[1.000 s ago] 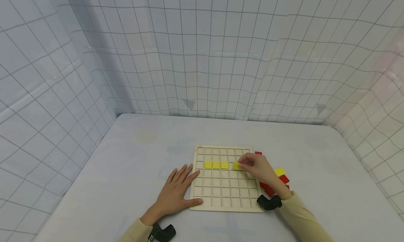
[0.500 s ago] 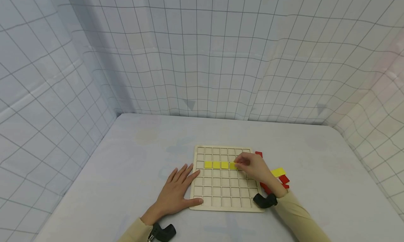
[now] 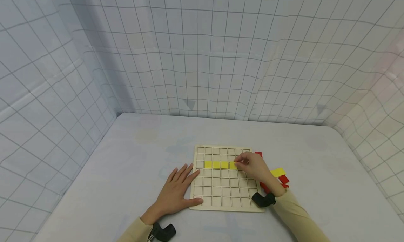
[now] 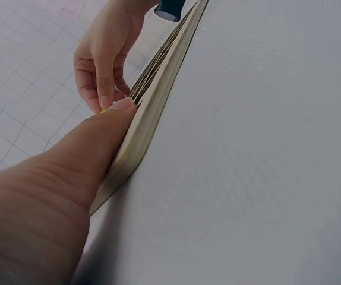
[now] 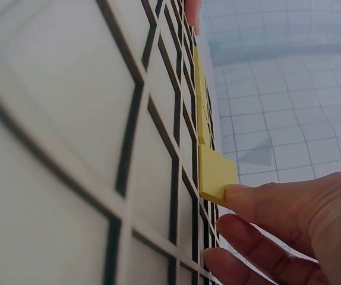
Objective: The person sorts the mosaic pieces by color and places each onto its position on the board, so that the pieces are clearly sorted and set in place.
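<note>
A pale wooden grid board (image 3: 217, 191) lies flat on the table. Three yellow square tiles (image 3: 216, 164) sit side by side in one of its upper rows. At the right end of that row my right hand (image 3: 256, 167) pinches a fourth yellow tile (image 5: 217, 172) between thumb and fingers. In the right wrist view this tile tilts up from the grid, one edge down at its cell. My left hand (image 3: 175, 193) rests at the board's left side with fingers spread, its thumb (image 4: 102, 139) lying over the near left corner.
Right of the board, partly behind my right forearm, lies a loose pile with yellow tiles (image 3: 278, 172) and red tiles (image 3: 284, 179). Another red tile (image 3: 258, 153) shows by the board's far right corner. A white gridded curtain (image 3: 217, 59) hangs behind the table (image 3: 142, 147).
My right hand has moved slightly left, bringing the pinched yellow tile up beside the three in the row. The left hand and the board have stayed in place.
</note>
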{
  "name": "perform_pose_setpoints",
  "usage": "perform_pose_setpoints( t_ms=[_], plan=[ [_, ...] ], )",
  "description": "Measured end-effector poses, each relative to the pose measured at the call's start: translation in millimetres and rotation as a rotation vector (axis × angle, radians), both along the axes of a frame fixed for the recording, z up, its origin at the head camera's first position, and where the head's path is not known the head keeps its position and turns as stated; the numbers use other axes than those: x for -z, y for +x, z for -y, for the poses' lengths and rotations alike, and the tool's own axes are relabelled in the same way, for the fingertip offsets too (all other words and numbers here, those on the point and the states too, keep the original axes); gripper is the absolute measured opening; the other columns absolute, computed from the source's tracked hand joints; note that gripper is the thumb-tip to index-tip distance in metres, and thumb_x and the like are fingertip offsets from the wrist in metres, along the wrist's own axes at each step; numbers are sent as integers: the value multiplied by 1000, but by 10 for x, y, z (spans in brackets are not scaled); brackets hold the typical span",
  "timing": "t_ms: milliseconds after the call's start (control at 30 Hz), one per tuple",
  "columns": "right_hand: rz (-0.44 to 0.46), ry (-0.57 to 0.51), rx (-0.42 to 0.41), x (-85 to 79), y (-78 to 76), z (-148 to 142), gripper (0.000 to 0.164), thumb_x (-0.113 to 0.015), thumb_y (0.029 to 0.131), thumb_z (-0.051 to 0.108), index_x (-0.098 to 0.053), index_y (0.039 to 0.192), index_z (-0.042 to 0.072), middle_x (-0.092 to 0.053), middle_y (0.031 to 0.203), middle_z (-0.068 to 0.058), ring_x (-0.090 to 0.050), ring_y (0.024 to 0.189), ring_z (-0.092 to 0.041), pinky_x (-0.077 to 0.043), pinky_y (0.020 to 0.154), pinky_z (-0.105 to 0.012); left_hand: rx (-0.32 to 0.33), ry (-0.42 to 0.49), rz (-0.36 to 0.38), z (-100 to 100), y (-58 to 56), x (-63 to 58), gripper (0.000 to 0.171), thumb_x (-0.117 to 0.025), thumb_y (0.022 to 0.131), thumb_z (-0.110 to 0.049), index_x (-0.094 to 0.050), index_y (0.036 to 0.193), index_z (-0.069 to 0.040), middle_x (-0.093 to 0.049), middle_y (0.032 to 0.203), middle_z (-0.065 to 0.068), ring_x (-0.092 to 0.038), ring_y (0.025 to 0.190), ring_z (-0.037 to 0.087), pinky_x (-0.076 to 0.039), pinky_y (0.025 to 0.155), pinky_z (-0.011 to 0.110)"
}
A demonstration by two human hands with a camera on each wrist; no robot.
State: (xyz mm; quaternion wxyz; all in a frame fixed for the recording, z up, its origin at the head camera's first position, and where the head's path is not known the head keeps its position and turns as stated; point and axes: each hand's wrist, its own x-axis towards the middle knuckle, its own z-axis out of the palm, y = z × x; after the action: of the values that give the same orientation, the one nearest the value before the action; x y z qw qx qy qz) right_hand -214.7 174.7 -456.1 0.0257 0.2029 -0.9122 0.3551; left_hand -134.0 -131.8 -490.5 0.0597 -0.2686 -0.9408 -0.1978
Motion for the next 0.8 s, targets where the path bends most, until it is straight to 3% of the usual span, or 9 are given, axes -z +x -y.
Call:
perform_pose_setpoints(
  t_ms=[533, 800],
  plan=[
    [-11, 22, 13, -23, -10, 35, 7, -75, 83, 14, -72, 84, 8, -64, 82, 5, -56, 71, -10, -48, 61, -27, -1, 9, -11, 5, 4, 14, 89, -53, 81, -71, -35, 149, -17, -21, 155, 8, -14, 142, 26, -7, 112, 49],
    [15, 25, 36, -42, 7, 50, 8, -76, 81, 10, -70, 78, 14, -62, 79, 7, -56, 69, -10, -48, 61, -28, 3, -2, -4, -3, -2, 1, 89, -53, 81, -71, -33, 150, -17, -20, 156, 8, -13, 143, 25, -7, 112, 49]
  ],
)
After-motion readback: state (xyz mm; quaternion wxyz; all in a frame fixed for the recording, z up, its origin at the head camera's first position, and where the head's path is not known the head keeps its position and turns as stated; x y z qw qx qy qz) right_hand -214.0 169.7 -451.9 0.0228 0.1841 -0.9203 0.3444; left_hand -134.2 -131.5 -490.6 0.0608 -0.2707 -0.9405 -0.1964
